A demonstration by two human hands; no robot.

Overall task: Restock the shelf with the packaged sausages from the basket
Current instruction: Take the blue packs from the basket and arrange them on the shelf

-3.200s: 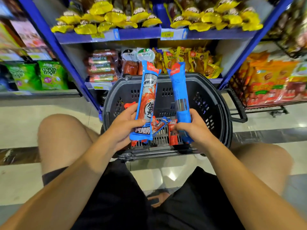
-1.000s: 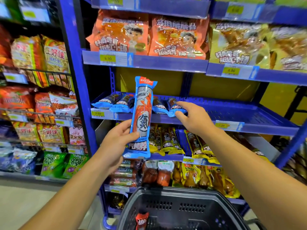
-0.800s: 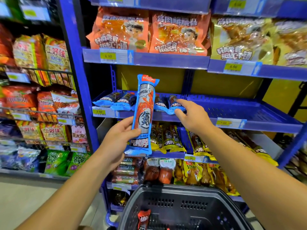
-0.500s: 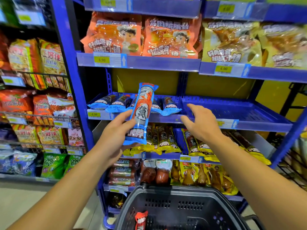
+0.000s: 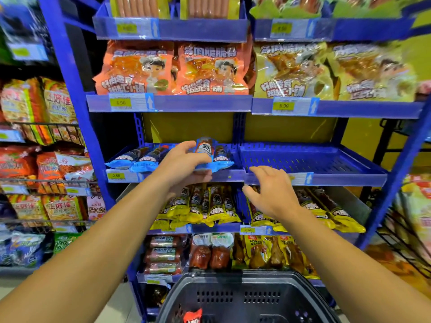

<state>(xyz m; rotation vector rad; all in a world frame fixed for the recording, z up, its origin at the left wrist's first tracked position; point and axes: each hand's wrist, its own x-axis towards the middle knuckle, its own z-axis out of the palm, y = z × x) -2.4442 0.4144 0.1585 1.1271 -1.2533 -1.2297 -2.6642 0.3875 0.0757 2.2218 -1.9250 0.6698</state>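
1. Blue store shelving fills the view ahead of my hands, every tier packed with snack packs except the one I am filling.
2. At my left hand (image 5: 184, 163), the fingers curl round a blue-wrapped sausage (image 5: 205, 149), laying it onto the blue shelf tray (image 5: 229, 176).
3. Just left of that hand, a short row of blue sausage packs (image 5: 137, 158) already lies stocked.
4. At my right hand (image 5: 270, 194), the fingers are spread and loose, holding nothing, hovering before the bare right-hand tray (image 5: 307, 159).
5. Below both hands sits the dark basket (image 5: 245, 297), with at least one red-ended pack (image 5: 192, 317) showing, so I judge restocking is partly done.
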